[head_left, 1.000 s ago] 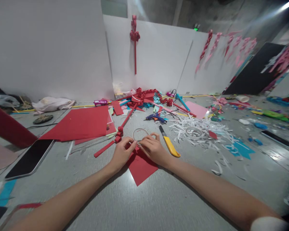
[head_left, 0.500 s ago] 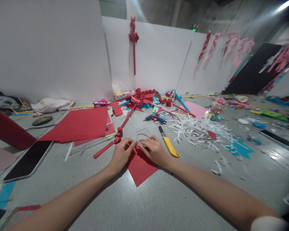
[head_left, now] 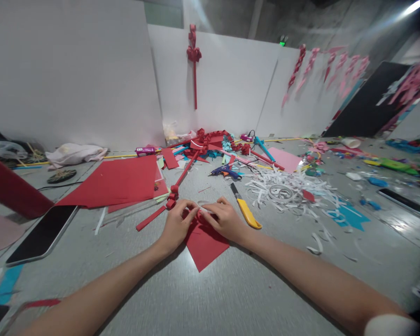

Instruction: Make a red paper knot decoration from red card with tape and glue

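Note:
A small red sheet of paper lies on the grey floor between my hands, one corner towards me. My left hand has its thumb and fingers pinched at the sheet's far corner. My right hand is closed at the same corner from the other side, thumb and forefinger together. The paper between the fingertips looks curled, partly hidden by them. A thin white loop, perhaps a paper strip or a tape ring, shows just beyond the fingertips. A yellow-handled knife lies beside my right hand.
A folded red paper chain runs behind my left hand. Beyond are a blue glue gun and white paper scraps around a tape roll. Large red sheets and a phone lie left.
The white loop, which stood round and tall above the fingertips, has dropped to a flat, narrow shape. The paper between the fingertips looks more curled. Both hands stay nearly in place.

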Demonstrator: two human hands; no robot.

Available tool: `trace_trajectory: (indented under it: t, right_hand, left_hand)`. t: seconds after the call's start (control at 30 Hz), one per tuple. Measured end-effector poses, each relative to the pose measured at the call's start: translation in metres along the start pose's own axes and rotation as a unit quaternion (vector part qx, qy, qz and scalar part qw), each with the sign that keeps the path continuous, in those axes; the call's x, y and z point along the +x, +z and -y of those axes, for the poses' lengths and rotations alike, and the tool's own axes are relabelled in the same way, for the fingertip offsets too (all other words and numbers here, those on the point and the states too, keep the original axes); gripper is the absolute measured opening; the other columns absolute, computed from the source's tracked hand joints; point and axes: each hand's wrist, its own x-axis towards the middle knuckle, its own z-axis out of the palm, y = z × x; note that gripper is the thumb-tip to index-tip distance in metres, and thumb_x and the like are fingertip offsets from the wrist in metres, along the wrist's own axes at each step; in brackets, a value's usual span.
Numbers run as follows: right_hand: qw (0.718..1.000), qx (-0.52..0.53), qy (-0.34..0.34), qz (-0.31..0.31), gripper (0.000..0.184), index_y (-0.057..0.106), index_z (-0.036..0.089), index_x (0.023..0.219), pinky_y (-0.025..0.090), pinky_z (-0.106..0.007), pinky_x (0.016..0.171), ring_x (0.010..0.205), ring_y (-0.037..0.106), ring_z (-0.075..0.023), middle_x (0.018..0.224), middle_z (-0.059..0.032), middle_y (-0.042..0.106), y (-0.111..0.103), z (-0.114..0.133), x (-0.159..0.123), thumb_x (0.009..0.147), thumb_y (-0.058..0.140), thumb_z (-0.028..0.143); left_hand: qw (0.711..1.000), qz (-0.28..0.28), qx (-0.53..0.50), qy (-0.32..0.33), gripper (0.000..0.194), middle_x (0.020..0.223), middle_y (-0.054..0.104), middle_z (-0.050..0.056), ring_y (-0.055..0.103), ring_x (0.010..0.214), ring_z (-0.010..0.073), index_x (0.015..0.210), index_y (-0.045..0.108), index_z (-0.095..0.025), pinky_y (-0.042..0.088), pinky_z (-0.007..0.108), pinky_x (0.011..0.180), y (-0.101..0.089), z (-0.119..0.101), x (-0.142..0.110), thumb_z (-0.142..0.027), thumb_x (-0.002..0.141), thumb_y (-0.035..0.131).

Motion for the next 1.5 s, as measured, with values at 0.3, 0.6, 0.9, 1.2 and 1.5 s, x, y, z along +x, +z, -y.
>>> trace_trajectory:
  t: [0.3, 0.6, 0.9, 1.2, 1.5]
  right_hand:
    - [0.998, 0.032, 0.057, 0.003, 0.019, 0.063, 0.022, 0.119, 0.05, -0.037, 0.086, 0.087, 0.068, -0.0219, 0.106, -0.0076, 0.076, -0.001, 0.003, 0.0, 0.105, 0.053, 0.028]
    - [0.979, 0.106, 0.168, -0.033, 0.013, 0.066, 0.023, 0.103, 0.049, -0.03, 0.075, 0.076, 0.065, -0.0176, 0.09, -0.0021, 0.073, -0.003, -0.003, 0.003, 0.103, 0.055, 0.03]
    - [0.964, 0.157, 0.21, -0.034, 0.017, 0.064, 0.023, 0.103, 0.046, -0.026, 0.064, 0.067, 0.061, -0.0155, 0.08, 0.0, 0.067, -0.004, -0.002, 0.006, 0.103, 0.051, 0.032]
    - [0.964, 0.193, 0.18, -0.036, 0.019, 0.066, 0.02, 0.101, 0.047, -0.028, 0.076, 0.08, 0.064, -0.0164, 0.09, -0.0027, 0.069, -0.004, -0.005, 0.007, 0.104, 0.05, 0.029]
    - [0.963, 0.193, 0.182, -0.038, 0.018, 0.068, 0.02, 0.1, 0.048, -0.03, 0.076, 0.083, 0.063, -0.018, 0.094, -0.0046, 0.07, -0.005, -0.005, 0.011, 0.102, 0.054, 0.03]
  left_hand:
    - [0.998, -0.02, 0.008, 0.061, 0.017, 0.092, 0.064, 0.002, 0.06, 0.088, 0.0181, 0.089, 0.06, -0.021, 0.047, 0.032, 0.082, -0.001, -0.006, -0.006, -0.031, 0.101, 0.055]
    - [0.995, -0.089, 0.016, -0.044, 0.019, 0.096, 0.069, 0.004, 0.064, 0.087, 0.0206, 0.096, 0.064, -0.022, 0.05, 0.031, 0.074, -0.001, 0.002, -0.001, -0.037, 0.1, 0.054]
    - [0.956, -0.02, 0.292, 0.018, 0.03, 0.1, 0.066, 0.016, 0.058, 0.108, 0.0384, 0.094, 0.065, -0.018, 0.044, 0.05, 0.097, -0.015, 0.014, 0.005, -0.044, 0.082, 0.074]
    - [0.932, 0.047, 0.358, -0.015, 0.025, 0.09, 0.063, 0.015, 0.061, 0.097, 0.0379, 0.08, 0.06, -0.019, 0.046, 0.046, 0.084, -0.022, 0.01, 0.002, -0.037, 0.083, 0.077]
    - [0.989, -0.006, 0.137, -0.05, 0.013, 0.085, 0.067, 0.004, 0.063, 0.076, 0.0234, 0.094, 0.054, -0.024, 0.044, 0.033, 0.071, -0.012, 0.01, 0.01, -0.025, 0.089, 0.066]
